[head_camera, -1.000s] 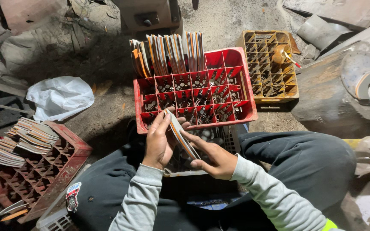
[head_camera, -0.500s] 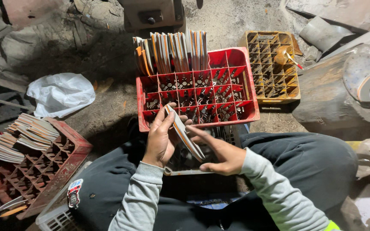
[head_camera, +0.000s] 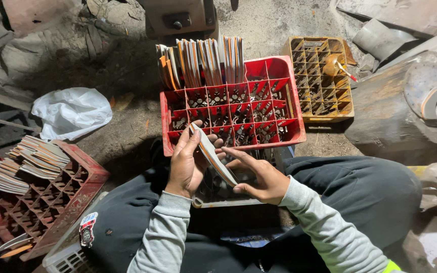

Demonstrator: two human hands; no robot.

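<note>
You hold the long curved grey blade with an orange edge (head_camera: 212,155) between your left hand (head_camera: 185,164), fingers closed round its upper end, and your right hand (head_camera: 259,177), fingers pinching its lower end, above the red compartmented plastic crate (head_camera: 297,108); a loosened pinch could drop it into your lap.

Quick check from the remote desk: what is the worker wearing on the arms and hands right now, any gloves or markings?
No gloves: the left hand and right hand are bare, with no rings or watch visible. Both arms wear light grey long sleeves with ribbed cuffs at the wrists. A strip of bright yellow-green shows on the right sleeve near the frame's bottom edge. No other markings are visible on the sleeves.
</note>
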